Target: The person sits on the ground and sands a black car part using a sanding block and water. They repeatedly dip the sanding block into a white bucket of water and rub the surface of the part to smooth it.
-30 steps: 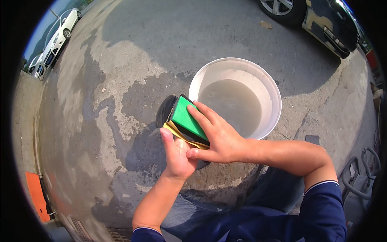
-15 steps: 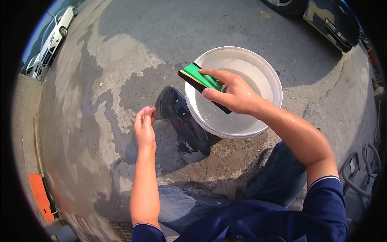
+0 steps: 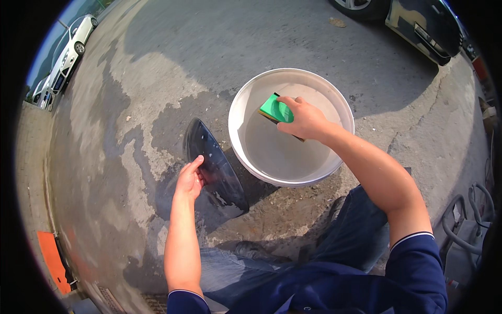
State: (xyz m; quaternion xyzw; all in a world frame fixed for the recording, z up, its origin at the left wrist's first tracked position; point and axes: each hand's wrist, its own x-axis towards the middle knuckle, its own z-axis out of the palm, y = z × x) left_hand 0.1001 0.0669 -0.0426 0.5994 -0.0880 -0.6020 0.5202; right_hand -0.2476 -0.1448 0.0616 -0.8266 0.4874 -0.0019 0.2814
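Note:
My left hand [image 3: 190,177] is closed on the edge of a glossy, dark curved panel [image 3: 218,170], its thumb over the near side. Pale patches and wet spots mark the panel, which stands tilted on edge just left of the bucket. My right hand [image 3: 304,119] grips a green sanding block [image 3: 277,109] with a thin yellow layer and a dark underside. Hand and block are over the mouth of a white bucket [image 3: 236,141] that holds cloudy water. Whether the block touches the water I cannot tell.
The concrete ground [image 3: 157,104] has dark wet patches around the bucket. A dark car's wheel [image 3: 361,6] and damaged bumper [image 3: 421,31] are at the far right. White cars [image 3: 68,55] stand far left, an orange panel [image 3: 54,261] lower left, and a grey hose [image 3: 463,235] at right.
The sanding block has moved from the bucket's left rim to over its middle. My left hand has turned the dark panel more onto its edge, away from the bucket.

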